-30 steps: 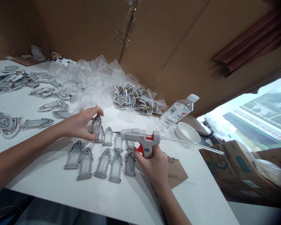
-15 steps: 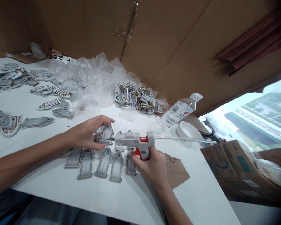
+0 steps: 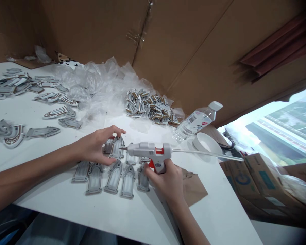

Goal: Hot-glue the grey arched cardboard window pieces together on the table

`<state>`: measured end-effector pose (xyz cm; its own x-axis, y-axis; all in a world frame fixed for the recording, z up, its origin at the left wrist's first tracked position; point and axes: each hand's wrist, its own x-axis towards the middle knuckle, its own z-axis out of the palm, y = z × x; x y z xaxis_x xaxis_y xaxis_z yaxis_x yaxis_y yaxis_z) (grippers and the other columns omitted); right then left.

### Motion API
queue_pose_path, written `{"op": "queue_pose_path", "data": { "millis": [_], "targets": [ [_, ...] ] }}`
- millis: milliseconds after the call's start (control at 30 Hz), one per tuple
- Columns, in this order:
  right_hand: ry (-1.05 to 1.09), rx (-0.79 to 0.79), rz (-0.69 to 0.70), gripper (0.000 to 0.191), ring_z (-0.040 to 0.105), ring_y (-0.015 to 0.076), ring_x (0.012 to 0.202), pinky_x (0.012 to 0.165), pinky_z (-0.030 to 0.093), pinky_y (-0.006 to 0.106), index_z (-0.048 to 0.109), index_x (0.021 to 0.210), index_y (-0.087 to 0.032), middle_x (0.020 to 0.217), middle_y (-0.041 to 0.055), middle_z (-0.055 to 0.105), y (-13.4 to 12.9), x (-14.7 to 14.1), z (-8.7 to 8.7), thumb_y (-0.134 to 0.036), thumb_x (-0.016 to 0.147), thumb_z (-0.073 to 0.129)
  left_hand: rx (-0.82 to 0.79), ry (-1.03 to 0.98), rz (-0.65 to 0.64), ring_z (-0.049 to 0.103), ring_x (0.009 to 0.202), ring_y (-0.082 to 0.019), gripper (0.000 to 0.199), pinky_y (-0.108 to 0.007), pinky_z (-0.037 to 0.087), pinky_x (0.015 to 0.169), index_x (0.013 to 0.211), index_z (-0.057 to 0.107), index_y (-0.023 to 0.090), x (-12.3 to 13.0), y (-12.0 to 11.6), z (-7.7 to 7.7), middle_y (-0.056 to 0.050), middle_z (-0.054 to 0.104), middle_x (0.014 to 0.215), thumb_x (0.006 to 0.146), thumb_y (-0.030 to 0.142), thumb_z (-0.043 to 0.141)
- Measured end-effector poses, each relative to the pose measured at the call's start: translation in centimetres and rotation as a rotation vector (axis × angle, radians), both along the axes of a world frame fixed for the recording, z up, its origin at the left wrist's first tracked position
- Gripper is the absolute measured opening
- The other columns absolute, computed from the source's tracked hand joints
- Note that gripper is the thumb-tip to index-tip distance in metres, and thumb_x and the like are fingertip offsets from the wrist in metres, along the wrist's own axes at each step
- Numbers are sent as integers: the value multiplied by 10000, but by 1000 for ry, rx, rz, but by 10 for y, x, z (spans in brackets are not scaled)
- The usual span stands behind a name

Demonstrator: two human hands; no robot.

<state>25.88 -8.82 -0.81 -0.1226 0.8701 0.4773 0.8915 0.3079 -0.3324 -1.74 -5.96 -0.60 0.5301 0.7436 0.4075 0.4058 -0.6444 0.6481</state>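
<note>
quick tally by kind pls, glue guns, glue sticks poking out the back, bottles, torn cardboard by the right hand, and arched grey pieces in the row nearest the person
Glue gun: 1
Glue stick: 1
Bottle: 1
Torn cardboard: 1
Arched grey pieces, nearest row: 5
Total: 9

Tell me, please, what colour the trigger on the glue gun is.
The trigger is red, on a white glue gun; the head view shows it best.

Bright window (image 3: 288,124), dark right corners
</note>
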Motion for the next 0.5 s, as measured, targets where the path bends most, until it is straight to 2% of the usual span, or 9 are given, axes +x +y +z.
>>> {"op": "queue_pose_path", "data": {
  "millis": [167, 500],
  "targets": [
    [5, 27, -34, 335, 408, 107, 353, 412, 315, 227, 369, 571, -236, 412, -55, 463, 2, -1, -1, -442, 672, 613, -107, -53, -4, 549, 1184, -252, 635, -396, 524, 928, 1180, 396, 247, 3, -3, 0, -100, 514, 1323, 675, 301, 777],
    [-44, 10, -55, 313, 431, 123, 372, 438, 315, 239, 388, 559, -235, 424, -41, 463, 2, 1, -4, -450, 676, 584, -167, -108, 6, 580, 1104, -249, 621, -381, 566, 837, 1158, 423, 264, 4, -4, 1, -101, 527, 1268, 662, 338, 789]
  ]
}}
